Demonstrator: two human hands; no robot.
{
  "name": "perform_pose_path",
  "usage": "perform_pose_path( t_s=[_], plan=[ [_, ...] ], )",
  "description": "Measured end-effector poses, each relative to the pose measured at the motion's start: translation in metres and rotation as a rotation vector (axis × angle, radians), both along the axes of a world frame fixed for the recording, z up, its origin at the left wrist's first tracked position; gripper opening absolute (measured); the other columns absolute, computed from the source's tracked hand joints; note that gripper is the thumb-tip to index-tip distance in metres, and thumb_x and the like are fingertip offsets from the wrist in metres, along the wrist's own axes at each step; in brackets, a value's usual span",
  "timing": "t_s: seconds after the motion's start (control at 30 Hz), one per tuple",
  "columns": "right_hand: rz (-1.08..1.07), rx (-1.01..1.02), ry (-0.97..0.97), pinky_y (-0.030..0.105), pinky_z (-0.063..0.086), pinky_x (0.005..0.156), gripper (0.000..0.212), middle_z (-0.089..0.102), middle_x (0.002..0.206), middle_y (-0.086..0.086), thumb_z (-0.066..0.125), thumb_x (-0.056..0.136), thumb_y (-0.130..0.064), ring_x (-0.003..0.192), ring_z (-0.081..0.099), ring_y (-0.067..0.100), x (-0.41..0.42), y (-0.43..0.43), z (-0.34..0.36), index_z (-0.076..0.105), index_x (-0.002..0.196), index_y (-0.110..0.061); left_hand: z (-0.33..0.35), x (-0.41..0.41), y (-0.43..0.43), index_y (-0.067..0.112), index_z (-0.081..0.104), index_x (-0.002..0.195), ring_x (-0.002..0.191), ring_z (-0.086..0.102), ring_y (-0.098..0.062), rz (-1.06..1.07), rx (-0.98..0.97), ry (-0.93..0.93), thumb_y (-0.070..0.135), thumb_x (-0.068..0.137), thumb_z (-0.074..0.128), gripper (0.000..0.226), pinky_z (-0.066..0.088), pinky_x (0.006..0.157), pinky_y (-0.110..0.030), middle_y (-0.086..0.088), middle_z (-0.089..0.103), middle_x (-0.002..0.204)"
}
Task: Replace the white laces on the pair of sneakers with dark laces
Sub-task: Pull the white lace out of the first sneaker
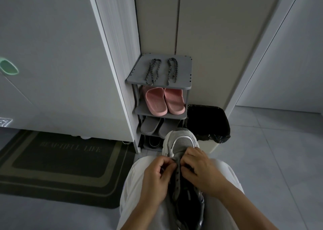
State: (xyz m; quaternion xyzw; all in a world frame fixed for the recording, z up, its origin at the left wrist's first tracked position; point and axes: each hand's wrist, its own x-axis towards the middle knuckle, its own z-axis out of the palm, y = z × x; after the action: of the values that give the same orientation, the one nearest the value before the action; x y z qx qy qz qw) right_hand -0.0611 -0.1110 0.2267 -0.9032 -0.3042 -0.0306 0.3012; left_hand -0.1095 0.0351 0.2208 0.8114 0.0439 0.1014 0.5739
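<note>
- Sneaker point(187, 200) sits right under the cam, lying along the lap point(132, 186), heel toward the person, toe pointing at the shoe rack point(185, 79).
- L hand point(155, 177) is on the left eyelet row and R hand point(202, 168) on the right, both up near the toe end.
- L fingers point(167, 161) are curled and pinched on the upper's edge by the tongue. R fingers point(187, 168) are curled and clamped on the opposite edge.
- Can't tell if a lace end is caught in either pinch, too dark and too small.
- Looks: grey mesh toe w/ silvery trim, chunky white sole, dark collar and heel. The eyelets in view down the grey strip look empty, and no white lace shows on it.
- My read: this shoe is stripped or nearly so, and the hands are opening the front eyelets, prob. for threading.
- Doing it well: keep both flaps spread, tongue flat and centred, shoe steady on the lap. Start at the pair nearest the toe, ends even.
- Dark laces point(153, 71), two folded rope-pattern hanks, lie side by side on the rack's top shelf, well apart from the hands. Fetching one will take a reach fwd.
- Below them are pink slippers point(164, 101), then grey slippers point(152, 126).
- Black-bagged bin point(208, 121) is just right of the rack, doormat point(59, 167) off to the left.
- 2nd sneaker isn't in view.
</note>
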Motion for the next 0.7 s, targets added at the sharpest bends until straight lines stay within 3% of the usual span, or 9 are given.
perform_pose_path(
  t_s=[0.17,0.23,0.3,0.33,0.4,0.47,0.57,0.63,0.7],
  plan=[
    [0.015,0.329,0.36,0.013,0.032,0.062,0.016,0.041,0.064,-0.013,0.045,0.071,-0.031,0.064,0.039,-0.001,0.0,-0.005,0.012,0.045,0.056,-0.024,0.003,0.0,0.001,0.03,0.058,0.072,0.068,0.059,0.003,-0.02,-0.007,0.06,0.012,0.086,0.062,0.023,0.041,0.061,-0.006,0.019,0.065,0.069],
    [-0.104,0.562,0.534,0.016,0.031,0.06,0.021,0.042,0.058,-0.01,0.048,0.074,-0.021,0.057,0.037,0.001,0.0,-0.016,0.022,0.045,0.054,-0.025,0.001,-0.003,0.003,0.032,0.058,0.083,0.078,0.06,0.0,-0.052,-0.081,0.103,0.033,0.083,0.065,0.007,0.043,0.068,-0.008,0.013,0.065,0.079],
    [-0.217,0.507,0.568,0.019,0.035,0.063,0.032,0.047,0.062,-0.009,0.047,0.086,-0.018,0.057,0.041,0.003,0.004,-0.032,0.018,0.048,0.055,-0.026,-0.003,-0.009,0.002,0.034,0.05,0.106,0.094,0.054,-0.001,-0.135,-0.053,0.12,0.061,0.066,0.065,0.051,0.046,0.078,-0.013,0.014,0.055,0.101],
    [-0.25,0.385,0.521,0.021,0.037,0.067,0.03,0.051,0.07,-0.009,0.05,0.091,-0.019,0.062,0.046,0.004,0.005,-0.039,0.013,0.053,0.063,-0.028,-0.008,-0.011,0.001,0.035,0.043,0.114,0.101,0.049,0.0,-0.156,0.015,0.109,0.069,0.06,0.063,0.067,0.045,0.083,-0.014,0.015,0.047,0.109],
    [-0.371,0.126,0.385,0.022,0.043,0.078,0.01,0.054,0.096,0.0,0.056,0.091,-0.026,0.083,0.053,0.009,0.003,-0.043,0.004,0.062,0.094,-0.019,-0.01,-0.012,-0.003,0.037,0.035,0.12,0.106,0.044,0.001,-0.147,0.089,0.056,0.063,0.061,0.062,0.07,0.045,0.088,-0.018,0.02,0.038,0.114],
    [-0.456,0.024,0.062,0.029,0.044,0.084,0.031,0.054,0.105,0.005,0.057,0.086,-0.036,0.095,0.05,0.016,0.0,-0.036,0.001,0.061,0.108,-0.016,-0.012,-0.012,-0.003,0.036,0.038,0.12,0.105,0.049,-0.004,-0.104,0.038,0.02,0.049,0.066,0.06,0.059,0.05,0.088,-0.027,0.024,0.04,0.111],
    [-0.297,0.016,-0.239,0.026,0.043,0.073,0.022,0.057,0.085,0.0,0.055,0.078,-0.038,0.081,0.051,0.017,-0.005,-0.013,0.007,0.065,0.086,-0.02,-0.013,-0.01,-0.002,0.035,0.043,0.118,0.103,0.055,-0.011,-0.087,-0.066,0.025,0.043,0.067,0.059,0.053,0.052,0.084,-0.029,0.027,0.046,0.108],
    [-0.246,-0.093,-0.272,0.028,0.049,0.063,0.014,0.055,0.077,-0.002,0.067,0.071,-0.032,0.07,0.054,0.018,-0.008,0.003,0.01,0.064,0.073,-0.019,-0.012,-0.01,-0.001,0.035,0.043,0.118,0.104,0.055,-0.008,-0.088,-0.081,0.015,0.041,0.067,0.058,0.054,0.051,0.084,-0.024,0.024,0.048,0.11],
    [-0.266,-0.183,-0.222,0.027,0.049,0.055,0.023,0.055,0.069,-0.002,0.083,0.055,-0.021,0.062,0.054,0.017,-0.007,0.015,0.012,0.062,0.062,-0.017,-0.012,-0.01,0.001,0.034,0.044,0.117,0.105,0.054,-0.005,-0.082,-0.075,0.013,0.041,0.066,0.057,0.053,0.05,0.086,-0.022,0.017,0.051,0.113]
  ],
)
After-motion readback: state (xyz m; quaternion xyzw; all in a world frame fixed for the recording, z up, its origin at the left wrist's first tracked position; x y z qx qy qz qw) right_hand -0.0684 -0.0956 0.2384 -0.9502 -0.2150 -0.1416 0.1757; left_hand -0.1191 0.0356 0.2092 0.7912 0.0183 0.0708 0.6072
